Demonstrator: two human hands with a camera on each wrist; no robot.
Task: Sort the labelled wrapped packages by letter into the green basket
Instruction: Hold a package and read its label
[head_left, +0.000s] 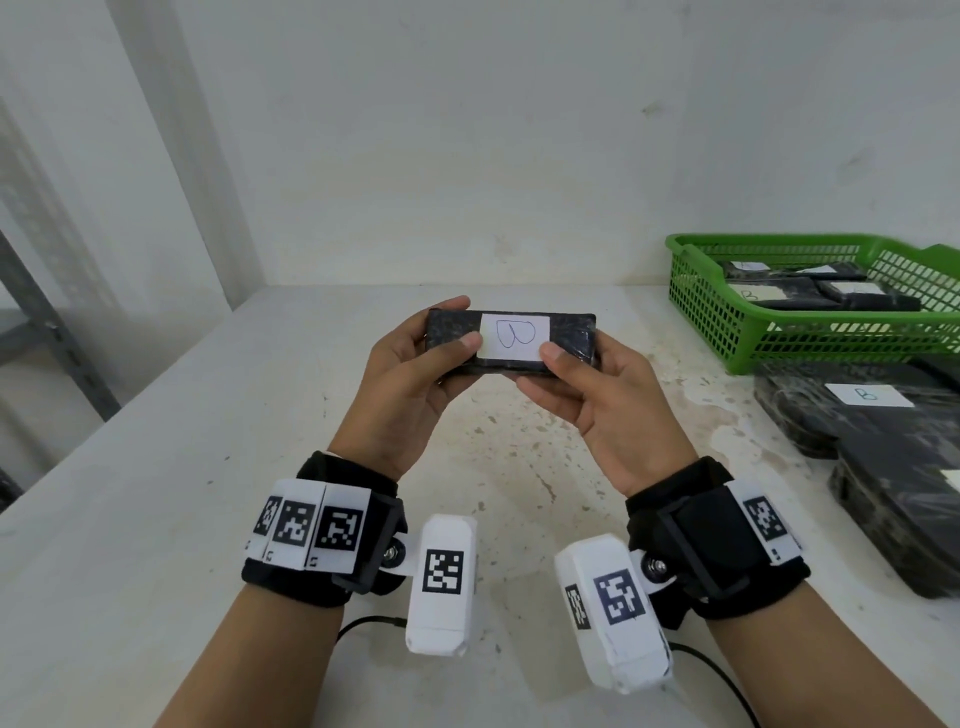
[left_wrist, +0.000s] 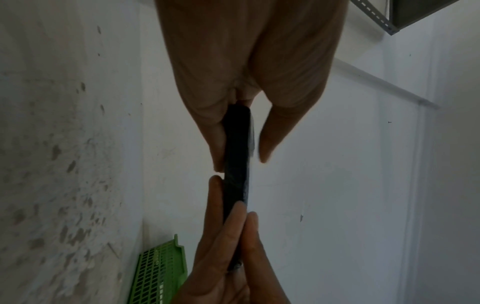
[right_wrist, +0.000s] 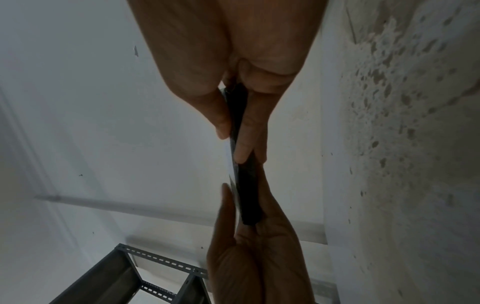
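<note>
— Black-wrapped package (head_left: 511, 341), one, held up over the white table (head_left: 156, 467). Left hand (head_left: 402, 387) pinches its left end, thumb on the front face, fingers behind. Right hand (head_left: 602, 402) pinches the right end the same way. White label (head_left: 514, 336) faces the head camera with one hand-drawn letter, lying sideways (reads like a B).

— Count of the rest?

— One green basket (head_left: 737, 317) at the table's far right, against the wall. At least four wrapped packages inside (head_left: 769, 292); one label shows a B, the others are too small to read. Beside the basket, on the table, at least two more dark packages (head_left: 852, 410), the top one labelled B; the pile's edges run together, so no firm count.

— Wrist views?

— Both show the held package edge-on, a thin dark slab between the two hands, which the head view does not give. Left wrist catches a corner of the basket; right wrist shows a grey metal shelf frame (right_wrist: 135, 273) low down, and the label as a pale sliver.
</note>
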